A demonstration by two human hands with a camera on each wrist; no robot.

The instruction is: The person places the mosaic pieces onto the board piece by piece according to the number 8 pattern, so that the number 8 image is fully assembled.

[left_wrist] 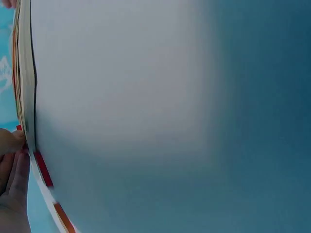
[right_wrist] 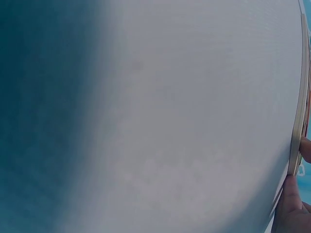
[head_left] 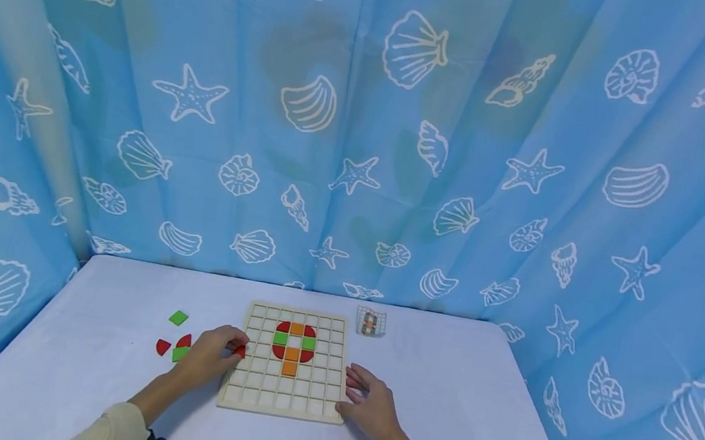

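A cream grid board (head_left: 247,397) lies flat on the table, bearing red, green and orange tiles in several of its squares. My left hand (head_left: 209,356) pinches a red quarter-circle tile (head_left: 239,351) at the board's left edge. In the left wrist view, that hand's thumb and fingers (left_wrist: 18,170) meet around a bit of red. My right hand (head_left: 373,407) rests against the board's lower right edge, its thumb near the corner. The right wrist view shows only some fingers (right_wrist: 291,194) touching the board's side (right_wrist: 295,145).
Left of the board lie loose tiles: a green one (head_left: 179,318), a red quarter-circle (head_left: 163,347), and a red one (head_left: 185,340) beside another green one (head_left: 180,354). A small patterned grid card (head_left: 378,322) lies behind the board's right corner. A blue shell-print curtain (head_left: 361,141) surrounds the white table (head_left: 452,376).
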